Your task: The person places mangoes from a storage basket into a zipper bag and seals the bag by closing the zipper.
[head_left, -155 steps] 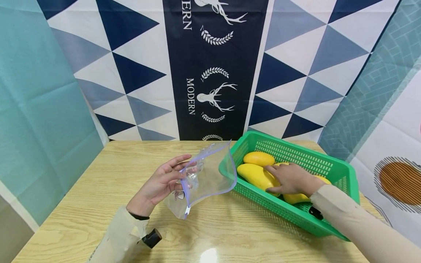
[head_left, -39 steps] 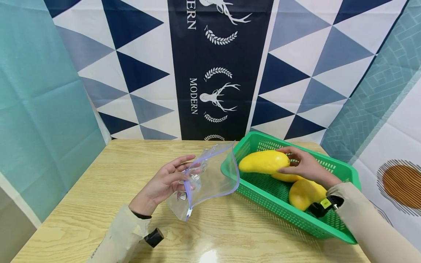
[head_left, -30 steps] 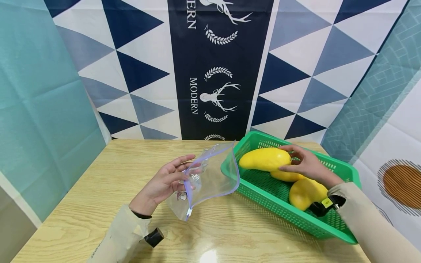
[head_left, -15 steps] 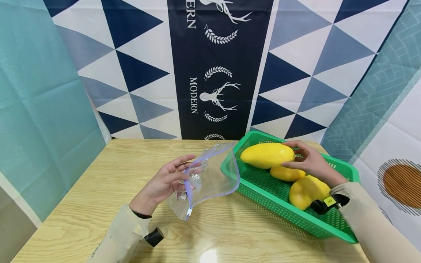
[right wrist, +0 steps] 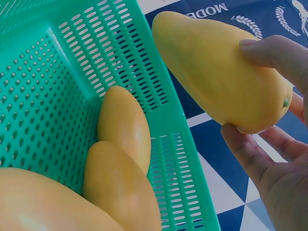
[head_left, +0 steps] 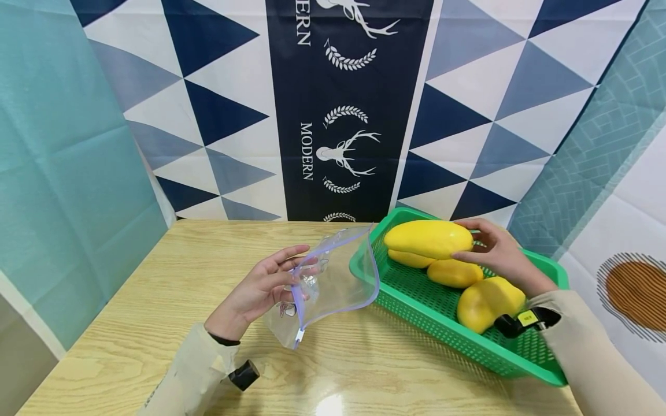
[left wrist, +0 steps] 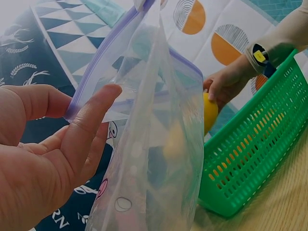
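My left hand (head_left: 262,286) grips the edge of a clear zip bag (head_left: 338,283) with a purple seal and a white slider. The bag's mouth gapes toward the basket, and small printed figures show on its side in the left wrist view. My right hand (head_left: 494,248) holds a large yellow mango (head_left: 429,238) by its stem end, fingers on one side and thumb on the other. This mango is raised above the far left part of the green basket (head_left: 432,332). Inside the basket lie a smaller mango (head_left: 455,273), a bigger one (head_left: 489,303) and another (head_left: 408,258) partly hidden under the held fruit.
The basket has perforated walls and stands at an angle on the right of the wooden table (head_left: 171,277). A patterned cloth (head_left: 224,115) hangs behind the table's far edge. A teal sheet (head_left: 62,173) closes off the left side.
My right hand, earlier down among the mangoes, has taken hold of the large one and raised it. In the last second it rose further, slightly rightward. The left hand and bag stayed nearly still.
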### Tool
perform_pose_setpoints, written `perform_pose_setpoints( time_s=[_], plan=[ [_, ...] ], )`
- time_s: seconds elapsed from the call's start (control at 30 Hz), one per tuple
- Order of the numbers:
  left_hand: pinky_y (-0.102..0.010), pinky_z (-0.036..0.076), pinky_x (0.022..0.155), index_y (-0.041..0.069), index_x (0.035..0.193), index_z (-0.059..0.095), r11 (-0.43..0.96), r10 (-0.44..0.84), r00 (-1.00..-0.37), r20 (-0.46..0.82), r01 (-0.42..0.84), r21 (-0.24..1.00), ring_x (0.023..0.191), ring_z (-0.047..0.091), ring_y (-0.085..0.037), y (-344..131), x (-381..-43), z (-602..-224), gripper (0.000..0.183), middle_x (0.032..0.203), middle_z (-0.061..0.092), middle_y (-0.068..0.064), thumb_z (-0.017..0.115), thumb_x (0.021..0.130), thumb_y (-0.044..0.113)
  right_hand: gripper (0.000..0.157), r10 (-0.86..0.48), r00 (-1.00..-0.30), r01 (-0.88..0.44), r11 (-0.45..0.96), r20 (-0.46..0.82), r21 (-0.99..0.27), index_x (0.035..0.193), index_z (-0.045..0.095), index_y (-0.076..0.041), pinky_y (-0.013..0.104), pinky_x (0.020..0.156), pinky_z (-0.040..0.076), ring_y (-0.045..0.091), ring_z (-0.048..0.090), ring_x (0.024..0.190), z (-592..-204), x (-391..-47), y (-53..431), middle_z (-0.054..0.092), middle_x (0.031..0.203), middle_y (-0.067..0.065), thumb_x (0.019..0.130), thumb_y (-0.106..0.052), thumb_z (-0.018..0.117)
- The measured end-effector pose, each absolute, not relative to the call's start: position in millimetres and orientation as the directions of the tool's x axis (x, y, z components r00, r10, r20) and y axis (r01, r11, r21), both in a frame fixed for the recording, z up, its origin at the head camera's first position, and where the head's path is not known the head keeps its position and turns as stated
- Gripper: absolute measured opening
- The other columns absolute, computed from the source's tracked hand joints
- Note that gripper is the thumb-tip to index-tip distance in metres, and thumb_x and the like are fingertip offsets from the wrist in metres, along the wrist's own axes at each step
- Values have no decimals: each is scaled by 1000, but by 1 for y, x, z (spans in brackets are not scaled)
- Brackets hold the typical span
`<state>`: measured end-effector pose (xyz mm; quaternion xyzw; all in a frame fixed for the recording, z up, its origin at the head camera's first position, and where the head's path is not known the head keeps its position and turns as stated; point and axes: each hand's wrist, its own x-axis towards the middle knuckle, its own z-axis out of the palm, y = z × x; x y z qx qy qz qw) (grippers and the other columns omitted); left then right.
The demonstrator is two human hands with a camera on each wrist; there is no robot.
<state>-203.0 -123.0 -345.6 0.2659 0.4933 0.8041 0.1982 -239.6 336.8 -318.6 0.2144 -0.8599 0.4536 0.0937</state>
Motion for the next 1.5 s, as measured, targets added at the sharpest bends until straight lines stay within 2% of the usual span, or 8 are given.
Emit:
perform_pose_setpoints(
  time_s=[0.17,0.33,0.7,1.0,1.2,1.5],
  plan=[
    [-29,60,76,-2,147,38,-426,581,-782,226,-55,903,117,63,-19,-123,-203,-346,56,134,59,-5,45,92,-14,58,-249,-899,-438,515,360,-737,140,50,-6,19,77,56,2,59,103,-316,-237,340,49,132,-11,88,-4,74],
    [-28,60,75,-2,147,38,-433,584,-779,230,-58,900,117,63,-20,-123,-203,-346,56,133,58,-6,45,92,-14,58,-238,-891,-454,508,387,-732,140,49,-3,15,79,54,-1,59,104,-313,-236,343,48,132,-12,87,0,73],
    [-30,59,77,7,141,48,-454,592,-765,255,-56,889,118,63,-20,-123,-202,-345,52,132,57,-6,43,94,-13,61,-206,-897,-441,485,392,-755,141,48,-4,16,80,54,-1,61,103,-303,-228,340,49,130,-10,85,4,73],
    [-31,60,78,1,144,43,-446,590,-768,249,-53,893,117,63,-20,-123,-203,-345,54,132,58,-6,44,92,-14,60,-181,-900,-433,479,397,-764,139,51,-9,17,81,55,0,61,105,-296,-222,336,49,134,-6,85,5,73],
    [-31,60,78,-1,146,41,-447,592,-768,244,-61,892,117,63,-20,-123,-203,-345,55,133,57,-7,44,93,-13,63,-170,-903,-427,478,396,-768,141,49,-7,16,82,54,-3,60,107,-293,-218,335,49,134,-7,85,6,73],
    [-30,59,77,-4,147,36,-437,587,-775,232,-62,898,117,63,-20,-123,-203,-344,56,133,56,-7,44,93,-13,64,-190,-881,-470,442,432,-764,141,51,-10,15,83,54,-1,61,109,-289,-213,336,51,133,-5,84,12,71]
  ],
)
